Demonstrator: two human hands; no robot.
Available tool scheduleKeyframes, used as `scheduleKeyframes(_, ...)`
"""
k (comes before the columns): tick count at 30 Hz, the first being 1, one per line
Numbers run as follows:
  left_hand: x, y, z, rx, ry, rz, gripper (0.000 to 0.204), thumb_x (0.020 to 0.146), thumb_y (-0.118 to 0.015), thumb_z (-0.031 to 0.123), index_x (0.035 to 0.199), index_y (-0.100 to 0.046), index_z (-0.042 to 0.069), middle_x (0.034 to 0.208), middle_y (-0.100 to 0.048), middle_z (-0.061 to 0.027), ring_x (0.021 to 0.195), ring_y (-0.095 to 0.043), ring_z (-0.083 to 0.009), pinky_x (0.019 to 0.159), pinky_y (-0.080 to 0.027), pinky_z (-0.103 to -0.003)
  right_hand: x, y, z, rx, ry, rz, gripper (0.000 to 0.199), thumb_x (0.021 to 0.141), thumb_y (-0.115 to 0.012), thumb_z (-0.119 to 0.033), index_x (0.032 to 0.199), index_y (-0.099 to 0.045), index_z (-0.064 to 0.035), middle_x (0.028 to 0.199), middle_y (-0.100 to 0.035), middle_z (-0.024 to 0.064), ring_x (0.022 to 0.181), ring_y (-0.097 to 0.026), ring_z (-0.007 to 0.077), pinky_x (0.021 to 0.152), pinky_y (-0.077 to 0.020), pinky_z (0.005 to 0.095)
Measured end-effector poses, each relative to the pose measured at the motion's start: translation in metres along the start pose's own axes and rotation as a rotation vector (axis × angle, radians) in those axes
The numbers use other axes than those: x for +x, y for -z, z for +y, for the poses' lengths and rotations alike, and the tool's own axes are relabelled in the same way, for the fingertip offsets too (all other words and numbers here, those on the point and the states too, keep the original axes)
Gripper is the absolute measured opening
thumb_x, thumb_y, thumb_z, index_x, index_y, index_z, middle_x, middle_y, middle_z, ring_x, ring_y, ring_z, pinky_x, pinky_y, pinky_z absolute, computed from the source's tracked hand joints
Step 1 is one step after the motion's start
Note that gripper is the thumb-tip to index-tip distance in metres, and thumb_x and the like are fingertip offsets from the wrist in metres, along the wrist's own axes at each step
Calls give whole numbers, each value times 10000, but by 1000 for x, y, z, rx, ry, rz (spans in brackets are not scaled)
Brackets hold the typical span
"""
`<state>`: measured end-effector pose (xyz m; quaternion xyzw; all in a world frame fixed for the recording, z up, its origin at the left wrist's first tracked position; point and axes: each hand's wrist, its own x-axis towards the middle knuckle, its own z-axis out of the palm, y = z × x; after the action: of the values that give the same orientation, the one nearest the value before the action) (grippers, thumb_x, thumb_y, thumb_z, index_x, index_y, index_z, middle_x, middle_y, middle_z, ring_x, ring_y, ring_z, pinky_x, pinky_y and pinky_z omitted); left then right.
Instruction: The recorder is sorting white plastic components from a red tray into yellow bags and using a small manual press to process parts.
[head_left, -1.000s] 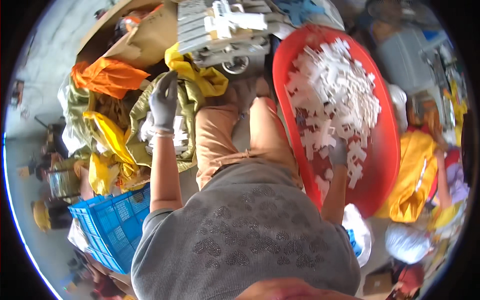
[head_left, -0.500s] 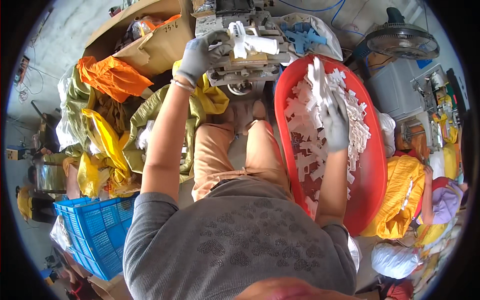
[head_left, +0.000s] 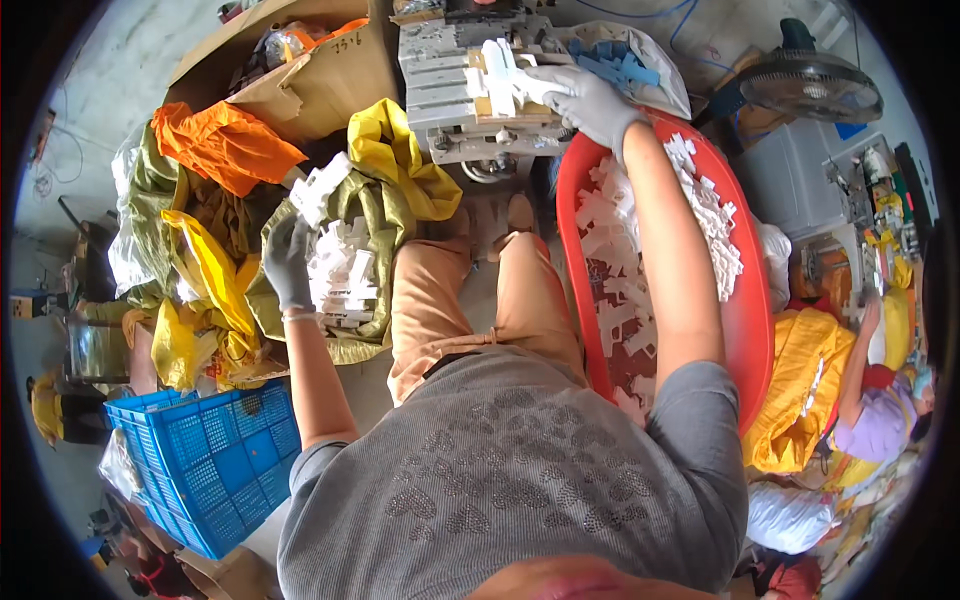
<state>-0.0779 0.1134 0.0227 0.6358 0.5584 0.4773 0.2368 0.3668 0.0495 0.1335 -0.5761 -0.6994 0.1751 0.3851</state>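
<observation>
Cluttered workshop floor, bags and cartons all round. We log: left hand [head_left: 287, 262], gloved, left of centre, closed around a white plastic part [head_left: 318, 190] above an olive sack [head_left: 355, 300] of more. Right hand [head_left: 585, 98], gloved, top centre, pressing another white piece [head_left: 497, 72] onto a grey machine [head_left: 450, 85]; red tub [head_left: 745, 310] at right.

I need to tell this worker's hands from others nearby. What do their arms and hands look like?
Both hands wear light grey work gloves with snug cuffs at the wrist: left hand, right hand. The forearms are uncovered; short grey speckled sleeves end above the elbows.
</observation>
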Motion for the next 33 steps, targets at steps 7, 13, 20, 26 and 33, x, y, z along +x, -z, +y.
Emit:
scheduleKeyframes(7, -33, 20, -72, 235, 107, -19, 308, 891, -568, 238, 1136, -619, 58, 1155, -622, -93, 1021, -600, -211, 890, -461, -312, -71, 18, -4, 461, -156, 150, 394, 923, -522, -116, 1298, -428, -39, 1190, -552, 88, 1107, -506, 147, 927, -393, 254)
scheduleKeyframes(13, -44, 26, -126, 183, 164, -186, 313, 914, -546, 202, 1116, -603, -30, 1108, -632, -118, 976, -606, -195, 876, -475, -285, -336, -2, 127, -125, -812, 333, 387, 895, -531, -337, 1181, -573, -81, 1148, -600, 129, 1014, -583, 254, 860, -448, 354)
scheduleKeyframes(20, -57, -7, -106, 122, 215, -457, 304, 938, -501, 199, 1131, -591, -18, 1060, -632, -97, 934, -605, -179, 821, -482, -293, -598, -114, 133, -450, -1999, 644, 567, 782, -606, -429, 1248, -469, -136, 1268, -478, 181, 1112, -518, 343, 890, -450, 446)
scheduleKeyframes(26, -52, -106, -66, -108, 113, -710, 292, 943, -486, 169, 1137, -584, -26, 1071, -628, -93, 957, -595, -168, 842, -476, -274, -703, -211, 230, -485, -1280, 148, 603, 828, -595, -272, 1356, -346, -117, 1222, -516, 124, 1088, -524, 240, 915, -428, 314)
scheduleKeyframes(33, -59, -59, -55, 10, 74, -662, 297, 930, -505, 182, 1123, -596, -23, 1066, -630, -83, 942, -600, -161, 823, -472, -265, -439, -145, 155, -205, -1408, 608, 407, 831, -553, -320, 1143, -551, -59, 1123, -566, 220, 1066, -539, 365, 904, -436, 422)
